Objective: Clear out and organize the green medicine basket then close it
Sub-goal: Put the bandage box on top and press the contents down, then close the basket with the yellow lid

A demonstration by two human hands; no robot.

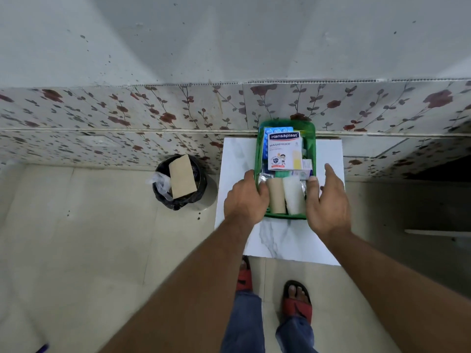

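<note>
From your head view, much of the basket (311, 138) is hidden: your left hand (246, 197) covers its near left corner and your right hand (327, 202) its near right corner, so only the far rim, a strip of the near rim and parts of the side walls show. The small packets under and beside the plaster box (284, 151) are too crowded to tell apart, and no lid can be made out. The basket sits on the white marbled worktop (234, 159), towards its far edge and close against the flowered wall tiles, with its long axis running straight away from you. Inside, at the near end, a tan roll (276, 197) and a white roll (294, 197) lie side by side, both lengthwise along the basket. Beyond them the plaster box lies flat, label up, with a blue blister pack (277, 130) poking out from under its far end. Your left grip is curled over the left rim, fingers reaching inside and touching the tan roll; whether it is clamped on the rim you cannot tell. Your right grip is spread apart, thumb at the right rim, fingers outside the wall. On the floor to the left stands a black-lined bin (178, 182) holding a cardboard piece (182, 175) and crumpled clear plastic.
</note>
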